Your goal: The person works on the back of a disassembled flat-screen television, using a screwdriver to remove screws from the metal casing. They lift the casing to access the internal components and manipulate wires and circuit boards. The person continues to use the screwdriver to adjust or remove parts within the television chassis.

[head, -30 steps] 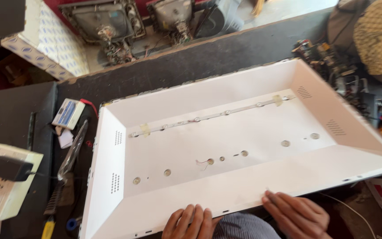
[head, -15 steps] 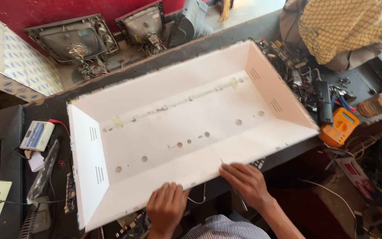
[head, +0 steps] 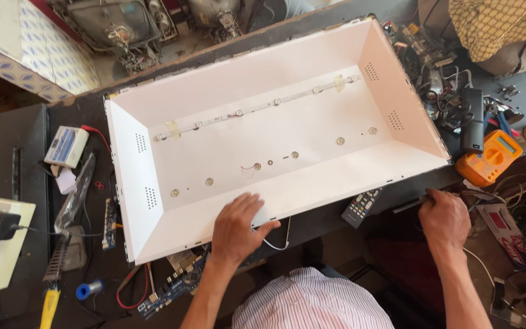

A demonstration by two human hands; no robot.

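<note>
Hands work apart: left hand (head: 237,224) lies flat, fingers spread, on the white panel tray's (head: 135,176) near edge. Right hand (head: 444,214) grasps a thin dark tool (head: 410,205) beside the remote (head: 361,207). Leaning harder could flex the tray and jar the light strip (head: 257,108) beyond the fingers.

The person wears a shirt (head: 312,301) with thin stripes, white and a pale blue-grey, running close together along the cloth. Only the front part of the shirt is visible, at the bottom edge of the view. Both forearms are bare, so the sleeves end somewhere above the part that is seen. The left hand (head: 237,228) and the right hand (head: 444,218) carry no glove, and no ring or watch is visible.
</note>
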